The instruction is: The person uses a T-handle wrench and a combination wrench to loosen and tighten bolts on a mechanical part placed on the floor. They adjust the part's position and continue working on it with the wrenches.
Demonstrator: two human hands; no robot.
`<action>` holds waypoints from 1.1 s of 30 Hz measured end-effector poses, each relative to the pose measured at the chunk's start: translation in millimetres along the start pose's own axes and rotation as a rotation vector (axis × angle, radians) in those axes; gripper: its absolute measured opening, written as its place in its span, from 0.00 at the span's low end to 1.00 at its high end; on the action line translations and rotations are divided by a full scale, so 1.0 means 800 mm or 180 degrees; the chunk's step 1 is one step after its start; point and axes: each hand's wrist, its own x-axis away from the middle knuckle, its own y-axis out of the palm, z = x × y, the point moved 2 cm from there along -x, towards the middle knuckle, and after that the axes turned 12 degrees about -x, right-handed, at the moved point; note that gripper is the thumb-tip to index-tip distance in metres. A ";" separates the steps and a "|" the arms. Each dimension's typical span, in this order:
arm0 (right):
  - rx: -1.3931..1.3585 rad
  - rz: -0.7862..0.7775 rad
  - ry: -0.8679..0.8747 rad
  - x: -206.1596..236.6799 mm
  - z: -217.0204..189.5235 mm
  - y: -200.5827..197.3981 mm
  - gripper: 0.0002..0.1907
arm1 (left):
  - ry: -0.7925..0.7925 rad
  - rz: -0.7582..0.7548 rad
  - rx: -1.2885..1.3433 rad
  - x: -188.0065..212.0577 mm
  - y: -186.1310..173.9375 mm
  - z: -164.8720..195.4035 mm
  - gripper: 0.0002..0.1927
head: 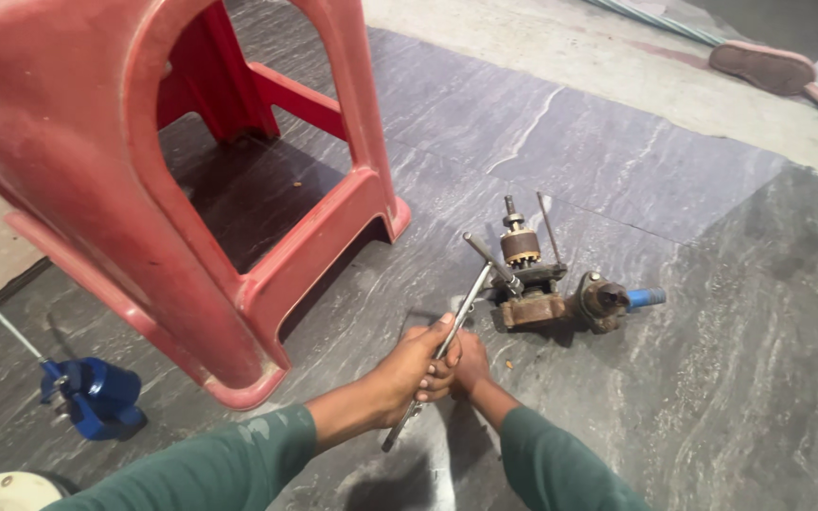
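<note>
Soft even daylight — faint shadows, slight edge blur

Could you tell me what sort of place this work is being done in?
Probably a small repair workshop, worked at floor level. Both hands, left hand and right hand, hold a long metal wrench on a greasy motor assembly lying on the grey stone floor, beside a red plastic stool.

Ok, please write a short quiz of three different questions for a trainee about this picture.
1. True or false: the left hand grips the long metal tool.
2. What lies nearest the rusty motor assembly? A) red plastic stool B) blue device C) pink sandal
3. Fill in: the right hand sits partly ______ the left hand.

Key: 1 true; 2 A; 3 behind.
</note>
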 end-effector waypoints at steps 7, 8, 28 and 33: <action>-0.0495 -0.0215 0.0801 0.059 -0.001 -0.057 0.09 | -0.0025 0.0080 -0.0167 0.004 -0.007 0.003 0.27; -0.0623 -0.0257 0.0671 0.076 -0.005 -0.074 0.10 | -0.0022 0.0094 -0.0169 0.002 -0.008 0.004 0.27; -0.0878 0.0427 0.0228 0.194 -0.132 -0.203 0.13 | 0.0046 0.0063 -0.0564 -0.016 0.037 0.026 0.26; -0.1007 0.0412 0.0413 0.201 -0.144 -0.200 0.14 | -0.0041 0.0073 -0.0626 -0.003 0.037 0.029 0.26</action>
